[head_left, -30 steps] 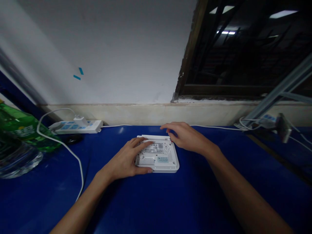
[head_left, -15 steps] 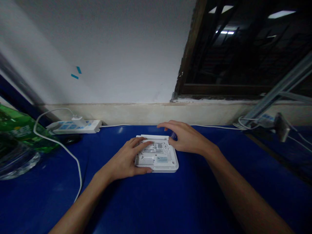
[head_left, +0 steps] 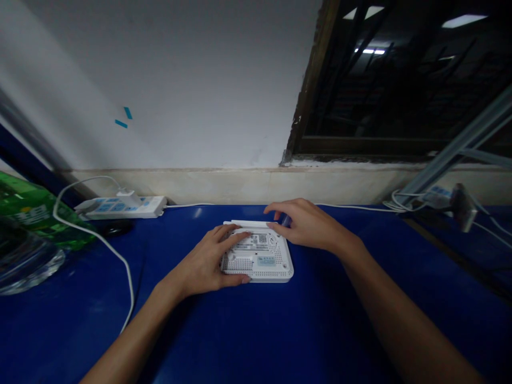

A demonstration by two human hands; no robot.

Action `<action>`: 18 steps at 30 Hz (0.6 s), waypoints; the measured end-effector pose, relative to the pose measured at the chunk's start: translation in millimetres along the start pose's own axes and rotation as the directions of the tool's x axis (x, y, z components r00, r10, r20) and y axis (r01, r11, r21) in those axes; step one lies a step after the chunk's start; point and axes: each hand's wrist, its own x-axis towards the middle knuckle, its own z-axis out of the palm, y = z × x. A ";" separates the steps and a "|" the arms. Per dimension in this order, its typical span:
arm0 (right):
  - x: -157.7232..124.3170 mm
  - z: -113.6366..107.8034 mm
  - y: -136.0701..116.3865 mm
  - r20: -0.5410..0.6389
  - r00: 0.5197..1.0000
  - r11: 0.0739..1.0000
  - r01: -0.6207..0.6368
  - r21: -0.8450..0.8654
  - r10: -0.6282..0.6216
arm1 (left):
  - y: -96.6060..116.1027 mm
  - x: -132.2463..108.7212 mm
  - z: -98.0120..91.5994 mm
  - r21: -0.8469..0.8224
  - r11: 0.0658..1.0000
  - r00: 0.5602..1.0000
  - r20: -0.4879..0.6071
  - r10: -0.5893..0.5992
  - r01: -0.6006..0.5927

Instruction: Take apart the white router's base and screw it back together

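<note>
A white router [head_left: 262, 258] lies upside down on the blue table [head_left: 280, 330], its labelled, vented underside facing up. My left hand [head_left: 206, 261] grips its left side, thumb at the front edge and fingers laid over the top. My right hand [head_left: 308, 224] is at the router's far right corner, fingers curled around the folded white antenna [head_left: 250, 224] along the back edge.
A white power strip [head_left: 124, 207] with a plugged-in charger and a white cable [head_left: 120, 261] lies at the back left. A green bottle [head_left: 36, 216] and clear glass dish [head_left: 24, 261] stand at the left edge. More cables and a metal bracket [head_left: 460, 205] sit at the right.
My right hand shifted slightly along the router's back edge, its fingers curling closer onto the antenna. My left hand and the router stayed put.
</note>
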 end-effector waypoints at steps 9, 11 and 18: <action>-1.8 -2.5 3.3 -0.022 0.997 0.995 0.073 0.063 -0.072 | -1.4 0.0 0.4 0.020 1.000 1.000 0.000 -0.003 0.003; -3.1 -3.4 3.2 -0.014 0.997 0.996 0.080 0.046 -0.079 | -1.2 0.2 0.5 0.028 1.000 1.000 0.000 -0.004 0.004; 4.1 3.5 5.2 -0.004 1.000 0.999 -0.003 0.032 0.003 | 0.0 0.6 0.4 0.016 1.000 1.000 -0.001 0.009 -0.009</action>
